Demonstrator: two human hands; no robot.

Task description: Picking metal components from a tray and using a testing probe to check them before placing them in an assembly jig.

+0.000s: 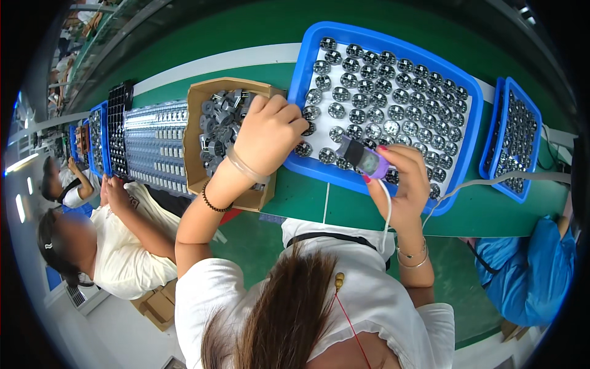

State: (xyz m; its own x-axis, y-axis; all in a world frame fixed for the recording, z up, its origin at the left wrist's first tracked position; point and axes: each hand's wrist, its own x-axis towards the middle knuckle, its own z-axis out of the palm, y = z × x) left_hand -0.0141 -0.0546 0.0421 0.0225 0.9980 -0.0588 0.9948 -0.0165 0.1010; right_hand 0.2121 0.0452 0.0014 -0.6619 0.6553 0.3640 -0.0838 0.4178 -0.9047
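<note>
Purple device in right grip, between thumb and finger.

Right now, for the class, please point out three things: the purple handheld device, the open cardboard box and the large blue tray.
Purple handheld device [367, 161]: head view, on its grey middle.
Open cardboard box [193, 138]: head view, on its left wall.
Large blue tray [300, 75]: head view, on its left rim.

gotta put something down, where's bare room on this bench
Bare green table shows between the cardboard box and the large blue tray, along the near edge; more green lies beyond the white strip. Crowded: the box, heaped with dark parts, and the tray, lined with round pieces.
</note>
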